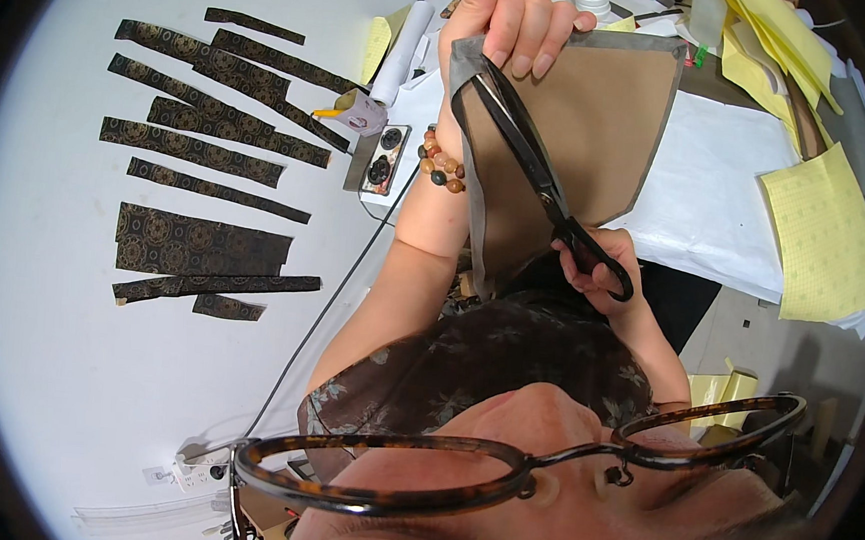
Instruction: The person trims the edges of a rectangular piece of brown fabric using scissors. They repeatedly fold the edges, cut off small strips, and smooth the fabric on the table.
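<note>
My left hand, a beaded bracelet on its wrist, grips the upper left part of a flat brown panel. Grey fabric borders the panel. Its fingers bend over the panel's face, and the thumb points up. Long black scissors lie slantwise across the panel. My right hand has its fingers round their handles at the lower right. The blade tips reach the grey border close under my left fingers. The blades look nearly closed; whether they touch the fabric I cannot tell.
White paper covers the table, with yellow sheets on the right. Left of my arm are a cup with a yellow pencil, a white roll and a phone-like device. Dark patterned strips lie against a pale surface.
</note>
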Action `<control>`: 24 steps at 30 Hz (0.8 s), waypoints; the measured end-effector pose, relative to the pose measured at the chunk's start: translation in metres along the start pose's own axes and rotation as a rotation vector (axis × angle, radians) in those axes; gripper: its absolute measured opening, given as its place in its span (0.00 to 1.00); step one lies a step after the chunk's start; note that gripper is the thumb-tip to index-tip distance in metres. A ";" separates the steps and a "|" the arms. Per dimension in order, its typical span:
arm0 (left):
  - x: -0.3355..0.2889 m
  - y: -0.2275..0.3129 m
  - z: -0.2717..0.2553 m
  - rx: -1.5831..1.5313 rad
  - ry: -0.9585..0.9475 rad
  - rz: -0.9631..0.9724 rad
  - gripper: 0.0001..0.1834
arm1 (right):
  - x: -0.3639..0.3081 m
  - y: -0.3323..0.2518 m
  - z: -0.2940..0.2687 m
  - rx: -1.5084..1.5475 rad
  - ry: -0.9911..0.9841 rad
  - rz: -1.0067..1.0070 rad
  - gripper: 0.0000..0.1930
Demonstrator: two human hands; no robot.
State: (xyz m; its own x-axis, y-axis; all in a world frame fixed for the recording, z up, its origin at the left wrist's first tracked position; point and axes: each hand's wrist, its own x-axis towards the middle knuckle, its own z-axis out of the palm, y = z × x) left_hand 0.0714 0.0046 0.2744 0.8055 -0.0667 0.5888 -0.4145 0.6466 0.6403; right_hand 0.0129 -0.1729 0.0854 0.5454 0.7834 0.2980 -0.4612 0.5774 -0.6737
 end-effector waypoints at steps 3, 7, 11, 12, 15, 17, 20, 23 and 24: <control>-0.003 0.001 0.001 0.004 0.012 0.009 0.39 | 0.001 0.002 -0.002 0.043 -0.031 0.026 0.39; -0.003 0.000 -0.001 -0.040 -0.040 0.002 0.39 | 0.002 -0.001 -0.006 0.042 -0.041 0.033 0.38; -0.003 0.002 -0.003 0.013 -0.063 -0.008 0.40 | 0.000 -0.003 -0.007 0.056 -0.064 0.054 0.38; -0.004 0.003 0.002 0.019 -0.034 -0.013 0.40 | -0.002 -0.003 -0.007 0.055 -0.061 0.061 0.38; -0.005 0.003 0.002 0.008 -0.044 -0.005 0.39 | -0.005 -0.006 -0.004 0.044 -0.047 0.086 0.38; -0.004 0.001 -0.011 -0.054 -0.131 0.018 0.39 | -0.008 -0.009 -0.002 0.014 -0.032 0.048 0.38; 0.001 -0.002 -0.040 -0.141 -0.246 0.053 0.40 | -0.020 -0.014 -0.017 -0.058 0.018 -0.094 0.38; 0.000 0.008 -0.051 -0.095 -0.215 0.078 0.42 | -0.049 -0.038 -0.061 -0.258 0.310 -0.332 0.27; -0.006 0.020 -0.045 -0.059 -0.175 0.086 0.40 | -0.055 -0.045 -0.079 -0.463 0.491 -0.397 0.23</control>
State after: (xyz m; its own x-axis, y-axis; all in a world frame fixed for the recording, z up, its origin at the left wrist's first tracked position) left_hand 0.0772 0.0522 0.2618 0.6797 -0.1371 0.7205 -0.4491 0.6988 0.5567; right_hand 0.0588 -0.2597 0.0462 0.9055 0.2847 0.3148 0.1130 0.5532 -0.8254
